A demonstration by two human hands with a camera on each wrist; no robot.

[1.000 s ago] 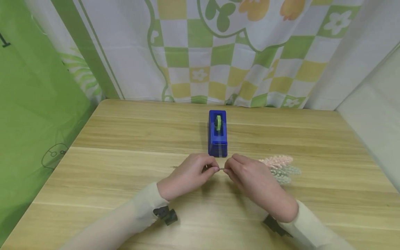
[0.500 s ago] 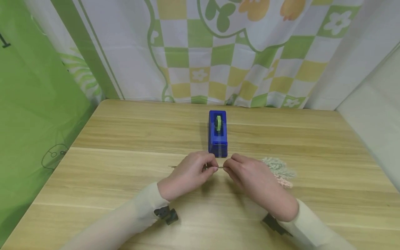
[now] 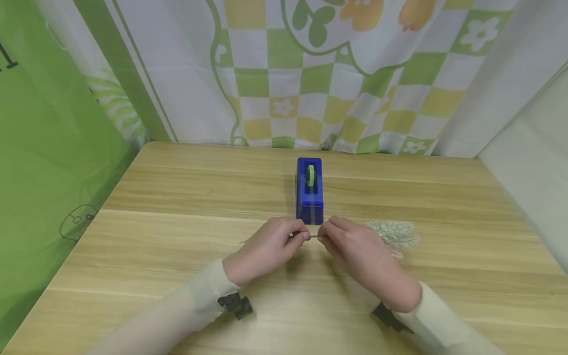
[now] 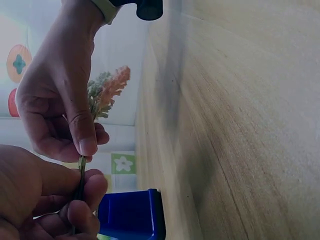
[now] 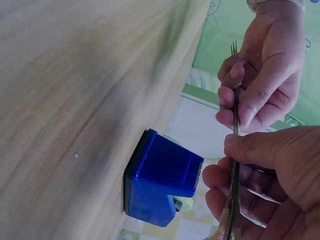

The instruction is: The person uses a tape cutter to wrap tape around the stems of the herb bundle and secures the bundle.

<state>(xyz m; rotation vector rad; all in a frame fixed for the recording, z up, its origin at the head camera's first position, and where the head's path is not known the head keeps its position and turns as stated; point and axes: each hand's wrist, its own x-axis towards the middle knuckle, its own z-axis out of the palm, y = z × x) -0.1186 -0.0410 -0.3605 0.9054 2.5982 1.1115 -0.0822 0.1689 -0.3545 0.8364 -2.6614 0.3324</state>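
Note:
A bunch of fluffy artificial flowers [image 3: 395, 233], pale green and pink, spans both hands on thin wire-like stems [image 5: 234, 175]. My left hand [image 3: 270, 249] pinches the stems between thumb and fingers, and the bare stem ends stick out past it at the left. Close beside it, my right hand [image 3: 361, 256] pinches the same stems nearer the flower heads. A short stretch of stem shows between the two hands. In the left wrist view the pink head [image 4: 116, 86] overlaps the green one. The bunch is held above the table, just in front of the blue tape dispenser [image 3: 309, 192].
The tape dispenser stands behind the hands, its cutting edge [image 5: 198, 175] facing them and a light green roll core [image 3: 310, 175] on top. The wooden table [image 3: 199, 182] reaches a checked curtain [image 3: 310, 79] at the back. Green cloth [image 3: 44, 148] hangs left.
The flower bunch has turned about its stems: the pink head was on the far side and is now on the near side, mostly hidden behind my right hand. Both hands stay nearly in place.

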